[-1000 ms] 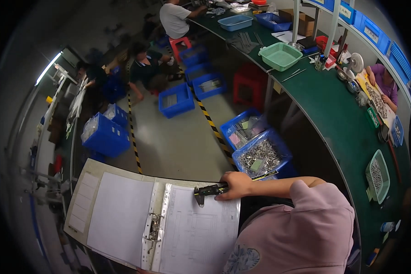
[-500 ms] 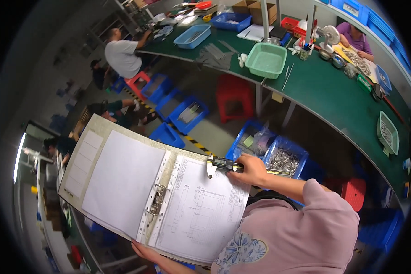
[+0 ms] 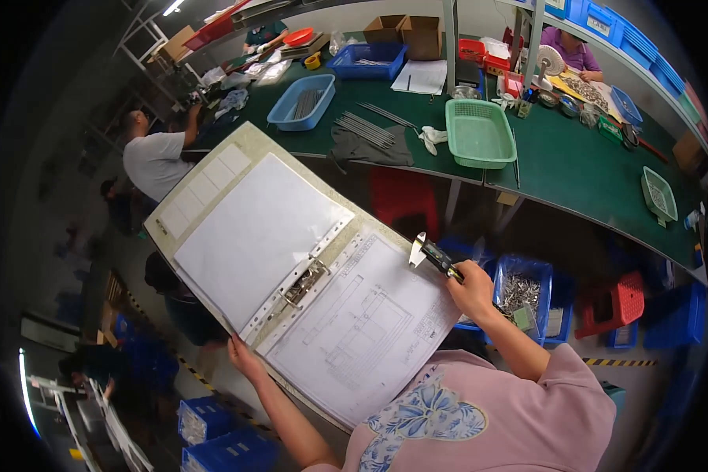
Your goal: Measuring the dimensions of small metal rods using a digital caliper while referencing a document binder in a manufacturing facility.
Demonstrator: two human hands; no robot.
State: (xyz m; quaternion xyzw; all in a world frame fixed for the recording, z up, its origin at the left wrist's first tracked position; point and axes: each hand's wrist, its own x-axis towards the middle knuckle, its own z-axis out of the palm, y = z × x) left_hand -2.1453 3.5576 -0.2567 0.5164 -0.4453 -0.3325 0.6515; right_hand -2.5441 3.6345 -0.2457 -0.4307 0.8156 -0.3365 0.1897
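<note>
A lever-arch binder (image 3: 248,148) lies open in front of me, tilted, with a blank white sheet (image 3: 259,240) on its left side and a technical line drawing (image 3: 370,330) on its right. Between them sits the metal ring clip (image 3: 307,283). My left hand (image 3: 246,359) grips the binder's lower edge near the spine; its fingers are partly hidden beneath. A digital caliper (image 3: 434,255) is held in my closed right hand (image 3: 473,289), over the upper right edge of the drawing page. The caliper's jaws point toward the page's top corner.
Beyond the binder runs a green workbench (image 3: 606,197) with a pale green basket (image 3: 480,130), a blue tray (image 3: 301,102) and metal rods (image 3: 366,130). Below it stand a blue crate of metal parts (image 3: 523,293) and a red stool (image 3: 615,303). A person (image 3: 153,157) sits at the left.
The view has turned and shifted toward the bench. My left hand has come further into view at the binder's lower edge. The caliper now points more up and left, still in my right hand.
</note>
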